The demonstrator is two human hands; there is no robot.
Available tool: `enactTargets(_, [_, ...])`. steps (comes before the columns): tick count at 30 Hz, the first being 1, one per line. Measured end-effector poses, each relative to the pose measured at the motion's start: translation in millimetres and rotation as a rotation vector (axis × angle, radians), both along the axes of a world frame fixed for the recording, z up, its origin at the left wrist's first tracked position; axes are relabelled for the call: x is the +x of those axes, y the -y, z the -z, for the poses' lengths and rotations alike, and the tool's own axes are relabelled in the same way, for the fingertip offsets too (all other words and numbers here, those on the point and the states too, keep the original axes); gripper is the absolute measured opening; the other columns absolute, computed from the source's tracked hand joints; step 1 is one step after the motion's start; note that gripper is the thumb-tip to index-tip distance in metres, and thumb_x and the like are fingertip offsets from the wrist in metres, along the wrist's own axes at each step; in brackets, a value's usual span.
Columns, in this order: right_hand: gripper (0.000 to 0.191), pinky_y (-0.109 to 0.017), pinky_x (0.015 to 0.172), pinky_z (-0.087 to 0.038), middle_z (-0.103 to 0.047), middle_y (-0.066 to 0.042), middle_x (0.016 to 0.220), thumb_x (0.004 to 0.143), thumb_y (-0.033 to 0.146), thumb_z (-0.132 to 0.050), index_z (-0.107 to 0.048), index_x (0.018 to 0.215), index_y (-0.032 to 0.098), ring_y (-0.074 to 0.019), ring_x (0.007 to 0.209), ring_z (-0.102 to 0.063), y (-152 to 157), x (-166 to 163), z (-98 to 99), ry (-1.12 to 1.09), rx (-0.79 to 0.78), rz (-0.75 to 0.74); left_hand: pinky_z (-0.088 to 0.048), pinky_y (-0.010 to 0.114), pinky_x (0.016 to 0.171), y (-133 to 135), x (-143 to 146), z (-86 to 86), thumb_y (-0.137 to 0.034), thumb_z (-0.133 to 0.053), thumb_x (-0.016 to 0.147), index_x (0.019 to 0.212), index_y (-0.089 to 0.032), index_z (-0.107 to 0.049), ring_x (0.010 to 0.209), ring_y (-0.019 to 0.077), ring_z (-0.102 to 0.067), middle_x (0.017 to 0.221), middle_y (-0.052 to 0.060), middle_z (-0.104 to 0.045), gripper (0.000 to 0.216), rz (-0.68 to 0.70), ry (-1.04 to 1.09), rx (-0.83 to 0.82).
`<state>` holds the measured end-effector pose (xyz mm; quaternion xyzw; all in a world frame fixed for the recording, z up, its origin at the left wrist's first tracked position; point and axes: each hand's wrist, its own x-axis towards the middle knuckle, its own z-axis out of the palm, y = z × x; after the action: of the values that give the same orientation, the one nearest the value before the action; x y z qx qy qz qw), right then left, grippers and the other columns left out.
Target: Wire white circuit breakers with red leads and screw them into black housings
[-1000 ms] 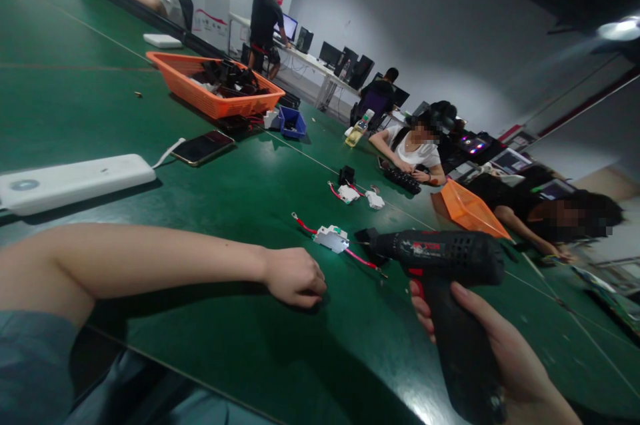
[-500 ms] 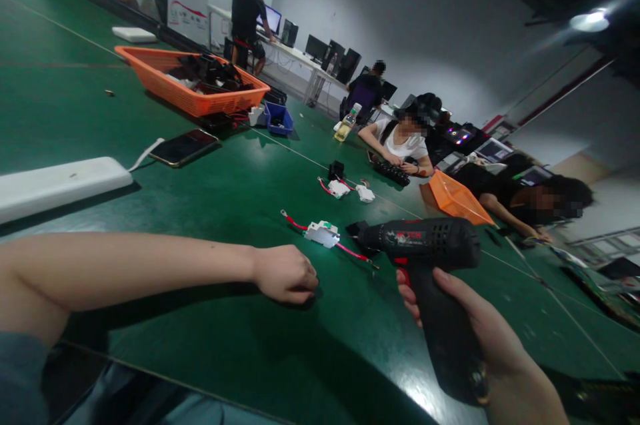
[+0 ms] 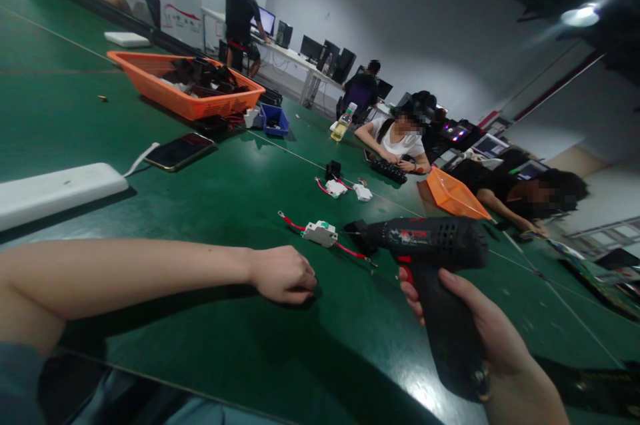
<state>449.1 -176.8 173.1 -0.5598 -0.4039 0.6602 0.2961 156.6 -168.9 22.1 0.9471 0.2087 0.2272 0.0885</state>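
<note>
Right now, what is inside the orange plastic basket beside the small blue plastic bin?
Jumbled black parts and some whitish pieces lie inside the orange plastic basket. What lies beneath them is covered.

Green tabletop (image 3: 240,192) leaves a passage between the phone (image 3: 181,150) and the nearest white module (image 3: 320,234). The power drill (image 3: 433,242) bars the module's right side; 2 farther white modules (image 3: 363,192) obstruct the way beyond.

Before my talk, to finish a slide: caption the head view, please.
Right hand holding a black power drill, left hand closed near a red-wired white module on a green table.
</note>
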Motion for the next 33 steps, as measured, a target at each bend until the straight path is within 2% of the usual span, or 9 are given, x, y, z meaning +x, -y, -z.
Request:
enactTargets(4, [0.038, -0.029, 0.063, -0.061, -0.075, -0.01, 0.094, 0.08, 0.049, -0.069, -0.072, 0.103, 0.018, -0.0206, 0.074, -0.071, -9, 7, 12.3, -0.01, 0.224, -0.015, -0.042, 0.027, 0.057, 0, 2, 0.6, -0.027, -0.056, 0.091, 0.074, -0.022, -0.058, 0.068, 0.0158, -0.062, 0.071, 0.002, -0.066, 0.017, -0.014, -0.046, 0.001])
enactTargets(9, [0.049, -0.031, 0.055, -0.054, -0.07, -0.007, 0.082, 0.078, 0.061, -0.064, -0.069, 0.099, 0.017, -0.0197, 0.064, -0.064, -52, 25, 46.9, 0.14, 0.557, 0.149, -0.04, 0.027, 0.058, -1, 7, -2.5, -0.026, -0.054, 0.091, 0.075, -0.021, -0.057, 0.067, 0.0149, -0.06, 0.07, 0.002, -0.063, 0.017, -0.03, -0.1, 0.004])
enactTargets(12, [0.05, -0.032, 0.056, -0.048, -0.067, -0.006, 0.077, 0.071, 0.061, -0.069, -0.066, 0.092, 0.016, -0.0212, 0.065, -0.061, -83, 48, 68.8, 0.496, 0.801, 0.273, -0.038, 0.027, 0.059, -2, 12, -6.2, -0.026, -0.052, 0.092, 0.074, -0.021, -0.054, 0.066, 0.0138, -0.057, 0.068, 0.0, -0.06, 0.019, -0.035, -0.168, -0.031])
enactTargets(14, [0.046, -0.033, 0.062, -0.046, -0.069, -0.008, 0.083, 0.073, 0.059, -0.069, -0.064, 0.093, 0.018, -0.0249, 0.073, -0.063, -98, 65, 80.1, 0.843, 0.883, 0.235, -0.038, 0.027, 0.06, -2, 15, -8.6, -0.027, -0.049, 0.094, 0.074, -0.021, -0.052, 0.067, 0.0133, -0.056, 0.069, 0.0, -0.059, 0.021, -0.043, -0.217, -0.056])
enactTargets(17, [0.045, -0.033, 0.062, -0.044, -0.07, -0.011, 0.084, 0.081, 0.062, -0.059, -0.063, 0.092, 0.019, -0.0286, 0.077, -0.066, -110, 84, 92.8, 1.16, 0.824, 0.137, -0.037, 0.027, 0.061, -3, 21, -11.6, -0.028, -0.046, 0.096, 0.075, -0.02, -0.05, 0.068, 0.0128, -0.055, 0.071, 0.0, -0.058, 0.023, -0.052, -0.287, -0.086])
enactTargets(22, [0.05, -0.037, 0.067, -0.047, -0.07, -0.016, 0.092, 0.083, 0.062, -0.054, -0.062, 0.098, 0.015, -0.0324, 0.082, -0.068, -121, 100, 109.6, 1.372, 0.706, -0.033, -0.037, 0.028, 0.063, -3, 28, -13.3, -0.027, -0.04, 0.098, 0.075, -0.02, -0.049, 0.07, 0.0134, -0.054, 0.073, 0.001, -0.057, 0.025, -0.059, -0.336, -0.113])
enactTargets(26, [0.051, -0.04, 0.071, -0.049, -0.07, -0.019, 0.095, 0.083, 0.058, -0.055, -0.061, 0.103, 0.011, -0.0343, 0.086, -0.068, -126, 109, 117.6, 1.472, 0.69, -0.089, -0.037, 0.028, 0.063, -3, 30, -11.6, -0.026, -0.039, 0.098, 0.076, -0.02, -0.05, 0.071, 0.014, -0.054, 0.073, 0.002, -0.057, 0.026, -0.047, -0.333, -0.133])
enactTargets(33, [0.053, -0.039, 0.074, -0.051, -0.07, -0.019, 0.096, 0.083, 0.058, -0.055, -0.062, 0.104, 0.01, -0.0317, 0.086, -0.068, -128, 115, 119.3, 1.479, 0.641, -0.137, -0.038, 0.028, 0.064, -3, 30, -9.7, -0.025, -0.039, 0.098, 0.076, -0.019, -0.051, 0.07, 0.0142, -0.053, 0.071, 0.002, -0.056, 0.025, -0.056, -0.329, -0.137])
